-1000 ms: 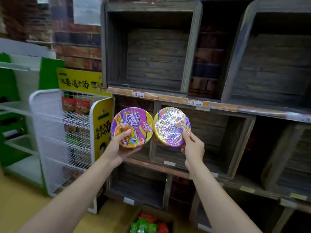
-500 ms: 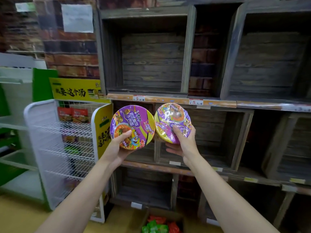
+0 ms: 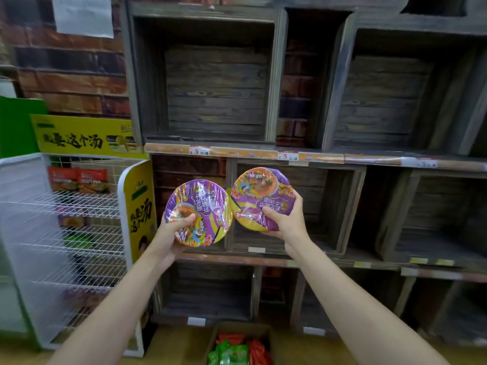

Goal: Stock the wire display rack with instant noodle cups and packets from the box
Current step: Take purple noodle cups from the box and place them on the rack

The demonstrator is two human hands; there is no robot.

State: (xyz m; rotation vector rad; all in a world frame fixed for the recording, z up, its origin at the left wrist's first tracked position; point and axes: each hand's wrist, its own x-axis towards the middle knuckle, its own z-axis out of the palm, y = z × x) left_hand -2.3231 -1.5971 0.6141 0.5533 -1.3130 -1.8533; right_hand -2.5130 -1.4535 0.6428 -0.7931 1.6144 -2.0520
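Observation:
Two purple-and-yellow instant noodle bowls are held up side by side, lids facing me. My left hand (image 3: 171, 233) grips the left noodle bowl (image 3: 203, 206) from below, thumb on its lid. My right hand (image 3: 286, 222) grips the right noodle bowl (image 3: 259, 192) at its lower right edge. The two rims touch. The white wire display rack (image 3: 79, 227) stands to the left, with red packets (image 3: 79, 179) on its top shelf and blurred items lower down. The cardboard box (image 3: 237, 346) sits on the floor below, holding green and red packets.
Dark wooden crate shelves (image 3: 216, 88) fill the wall behind the bowls, with price tags (image 3: 287, 156) on the rail. A yellow sign panel (image 3: 139, 206) forms the rack's right side. A green shelf unit (image 3: 15, 122) stands at far left.
The right bowl has been turned so its lid faces me more fully, with my right hand shifted to its lower right edge. The view moved closer and slightly left.

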